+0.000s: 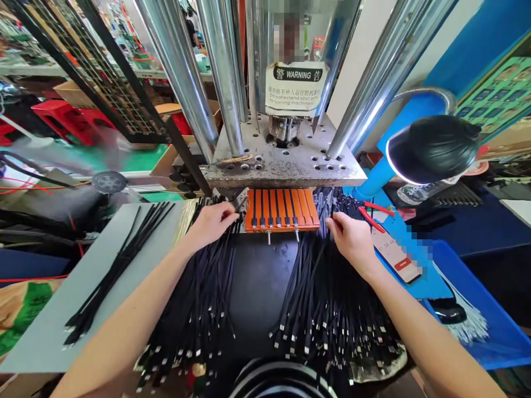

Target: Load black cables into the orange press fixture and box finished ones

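Observation:
An orange slotted block [282,207] sits under the metal press plate [286,171]. Black flat cables with metal-tipped connectors lie in several of its slots; those at its right end show orange. Just left of the block is my left hand [213,224], fingers pinched together over dark cables; what they hold is too small to name. On the block's right side my right hand [352,237] is closed too, thumb against fingers, above the cable pile. Black cables are heaped on the left [207,287] and on the right [327,298], their connectors toward me.
Metal columns [224,72] rise around a warning label [296,88]. A bundle of cables [120,265] lies on a grey board at left. On the right are a lamp [435,149], red-handled pliers [371,217], a phone [396,257] and a blue bin [493,331].

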Available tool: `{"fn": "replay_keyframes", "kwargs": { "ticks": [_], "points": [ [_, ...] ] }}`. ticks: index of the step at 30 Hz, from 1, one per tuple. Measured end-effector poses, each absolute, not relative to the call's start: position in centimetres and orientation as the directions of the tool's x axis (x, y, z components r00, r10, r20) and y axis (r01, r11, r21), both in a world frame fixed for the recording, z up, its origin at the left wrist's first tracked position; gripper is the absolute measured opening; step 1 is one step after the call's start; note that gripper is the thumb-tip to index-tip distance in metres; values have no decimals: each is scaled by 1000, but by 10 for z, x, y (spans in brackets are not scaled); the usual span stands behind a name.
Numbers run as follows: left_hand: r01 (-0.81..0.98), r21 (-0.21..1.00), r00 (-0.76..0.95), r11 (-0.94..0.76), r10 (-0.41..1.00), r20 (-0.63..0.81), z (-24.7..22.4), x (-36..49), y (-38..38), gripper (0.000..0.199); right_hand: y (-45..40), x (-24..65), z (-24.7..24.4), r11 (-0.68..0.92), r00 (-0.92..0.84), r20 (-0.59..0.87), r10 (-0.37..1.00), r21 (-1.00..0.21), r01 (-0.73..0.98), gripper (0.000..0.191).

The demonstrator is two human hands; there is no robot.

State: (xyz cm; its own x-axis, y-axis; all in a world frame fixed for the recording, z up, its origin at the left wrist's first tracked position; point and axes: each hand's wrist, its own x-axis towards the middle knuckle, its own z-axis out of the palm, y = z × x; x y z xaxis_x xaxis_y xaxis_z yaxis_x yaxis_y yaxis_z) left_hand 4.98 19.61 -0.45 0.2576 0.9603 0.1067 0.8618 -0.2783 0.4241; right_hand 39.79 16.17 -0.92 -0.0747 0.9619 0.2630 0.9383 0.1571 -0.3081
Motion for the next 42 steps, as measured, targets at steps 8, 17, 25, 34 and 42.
{"fn": "replay_keyframes", "kwargs": {
  "ticks": [8, 17, 25, 34, 42],
  "points": [
    [480, 612, 593, -629, 746, 302, 80, 121, 156, 19, 133, 334, 48, 598, -383, 464, 799, -684, 418, 21],
    [199, 909, 599, -365, 780, 182, 121, 177, 171, 22, 141, 340, 72, 265, -186, 291, 938, -952, -151, 31],
    [193, 807, 343, -559, 809, 478, 126, 206, 186, 24, 125, 349, 25, 332, -297, 249, 922, -902, 275, 23],
    [301, 465, 419, -833, 554, 720, 121, 208, 184, 23, 225, 376, 8, 294, -44, 346, 937, -716, 633, 33],
    [513, 180, 823, -839, 540, 175, 12, 179, 187, 43, 255, 363, -2, 334, -136, 312, 940, -768, 546, 32]
  ]
}}
